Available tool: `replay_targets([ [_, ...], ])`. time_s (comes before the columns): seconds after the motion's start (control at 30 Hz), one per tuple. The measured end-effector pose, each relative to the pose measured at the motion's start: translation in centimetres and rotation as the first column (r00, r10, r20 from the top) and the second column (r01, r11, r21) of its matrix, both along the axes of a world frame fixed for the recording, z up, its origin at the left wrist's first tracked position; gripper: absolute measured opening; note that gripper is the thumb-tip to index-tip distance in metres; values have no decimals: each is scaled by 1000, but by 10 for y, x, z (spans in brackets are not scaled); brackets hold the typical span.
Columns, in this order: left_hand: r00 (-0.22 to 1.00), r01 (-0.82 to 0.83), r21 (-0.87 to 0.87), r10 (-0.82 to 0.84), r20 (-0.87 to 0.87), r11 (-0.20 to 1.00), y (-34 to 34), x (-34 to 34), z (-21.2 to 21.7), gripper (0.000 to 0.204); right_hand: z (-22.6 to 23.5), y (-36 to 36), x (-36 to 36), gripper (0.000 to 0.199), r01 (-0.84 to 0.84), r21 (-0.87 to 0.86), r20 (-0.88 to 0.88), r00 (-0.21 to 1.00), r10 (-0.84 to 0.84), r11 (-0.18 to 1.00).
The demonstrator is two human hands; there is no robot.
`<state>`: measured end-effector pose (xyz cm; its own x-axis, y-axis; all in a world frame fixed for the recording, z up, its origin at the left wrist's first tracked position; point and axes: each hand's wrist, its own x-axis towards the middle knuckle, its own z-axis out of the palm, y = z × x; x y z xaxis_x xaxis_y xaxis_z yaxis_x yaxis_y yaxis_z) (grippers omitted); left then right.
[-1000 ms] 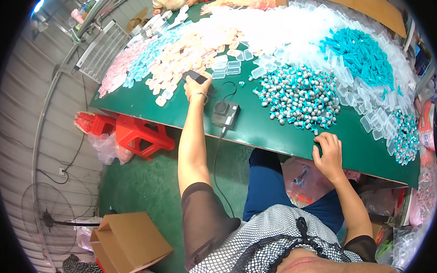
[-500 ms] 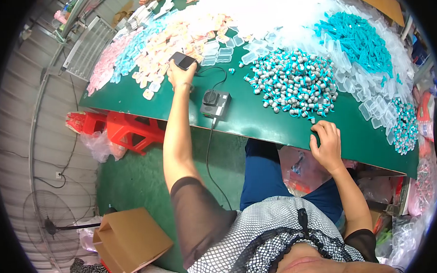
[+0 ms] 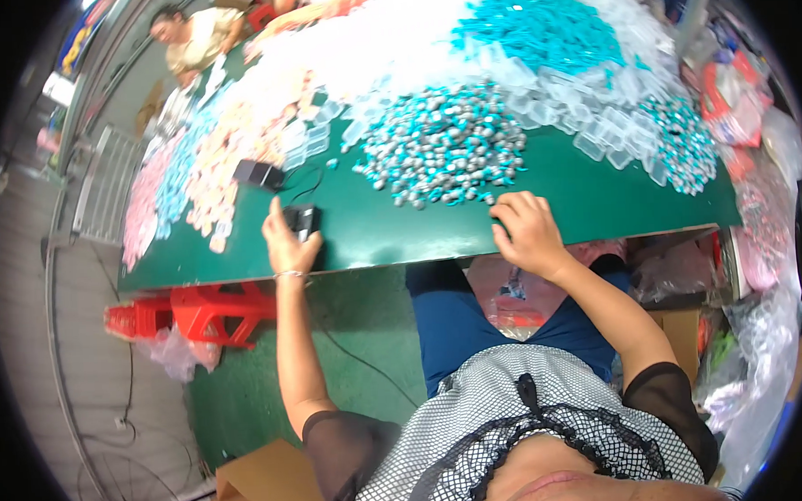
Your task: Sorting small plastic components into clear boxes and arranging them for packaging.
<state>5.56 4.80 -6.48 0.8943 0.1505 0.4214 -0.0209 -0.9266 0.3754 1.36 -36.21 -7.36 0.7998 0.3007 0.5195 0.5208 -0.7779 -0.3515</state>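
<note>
My left hand (image 3: pixel 288 247) is at the table's near edge. Its thumb and fingers are spread beside a small black box-shaped device (image 3: pixel 305 220); no firm grip shows. Beyond the fingertips lies a dark rectangular block (image 3: pixel 259 174), with a thin cable running between block and device. My right hand (image 3: pixel 528 232) rests on the green table (image 3: pixel 392 242), fingers loosely bent and thumb apart, with nothing visible held. Its fingertips are beside the near edge of a heap of small grey and teal pieces (image 3: pixel 441 143).
Clear plastic cases (image 3: pixel 582 112), teal sticks (image 3: pixel 543 29), and peach (image 3: pixel 217 169), blue (image 3: pixel 179 174) and pink pieces (image 3: pixel 145 202) cover the table. Another person (image 3: pixel 201 38) is at the far left. Red stools (image 3: pixel 222 311) and a cardboard box (image 3: pixel 268 485) stand below.
My left hand has left the dark block and come back to the black device. The view has shifted, bringing the other person into sight. My right hand stays by the heap.
</note>
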Motion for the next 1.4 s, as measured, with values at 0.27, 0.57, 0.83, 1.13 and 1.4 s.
replay_targets([
  [0.27, 997, -63, 28, 64, -44, 998, 45, 26, -3, 106, -7, -2, 0, 17, -22, 22, 89, 996, 20, 1000],
  [0.57, 883, 322, -243, -198, 425, 915, -164, 8, 11, 55, -11, -12, 0, 14, -30, 34, 98, 995, 27, 999],
  [0.83, 928, 224, -335, -95, 361, 915, -248, -20, -31, 39, -6, -15, -2, 8, -150, 217, -14, 988, 156, 965],
  [1.13, 939, 125, -395, 20, 343, 910, -249, -27, -35, 27, 38, -136, 60, 19, 83, 187, 121, 987, -107, 979],
  [1.4, 923, 179, -378, -22, 384, 909, -252, -22, -41, 21, 7, -166, 124, 44, 310, -160, 210, 938, -274, 937],
])
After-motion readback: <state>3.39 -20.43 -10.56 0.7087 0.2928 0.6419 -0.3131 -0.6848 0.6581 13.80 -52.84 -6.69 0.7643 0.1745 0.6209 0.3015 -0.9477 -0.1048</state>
